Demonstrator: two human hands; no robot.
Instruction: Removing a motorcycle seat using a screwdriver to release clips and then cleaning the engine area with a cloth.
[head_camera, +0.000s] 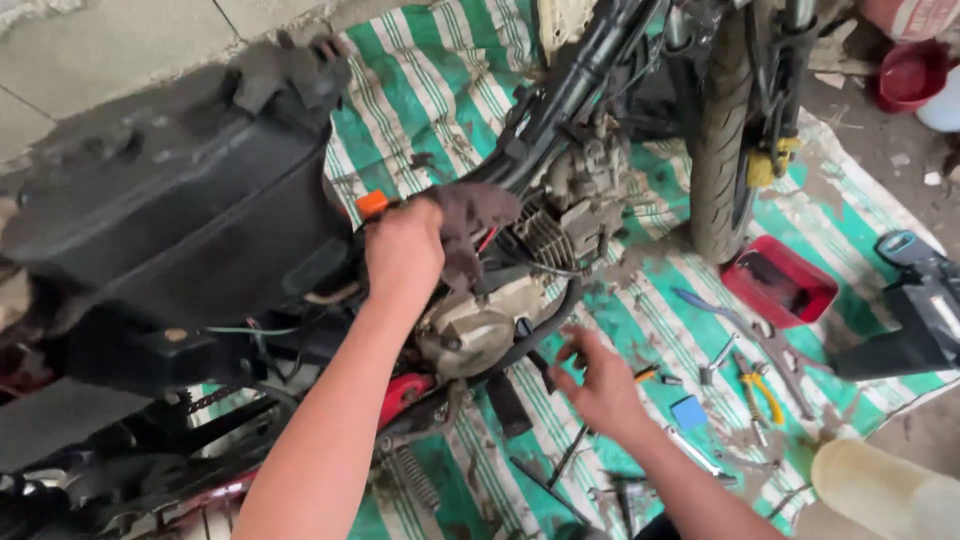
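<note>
A stripped motorcycle stands over a green and white striped tarp (440, 90). My left hand (403, 252) is up at the engine, closed on a dirty grey-brown rag (472, 212) pressed beside the finned cylinder (548, 238). Just below it sits the grimy round engine cover (472, 328). My right hand (598, 385) hovers lower, fingers spread and holding nothing, beside a black hose (545, 322) and above thin tools lying on the tarp.
The front tyre (720, 150) stands at the upper right, with a red tray (780, 282) next to it. Yellow-handled pliers (762, 388), wrenches and a small blue box (688, 412) lie on the tarp. A large black body panel (170, 200) fills the left. A pale plastic bottle (880, 490) lies at the bottom right.
</note>
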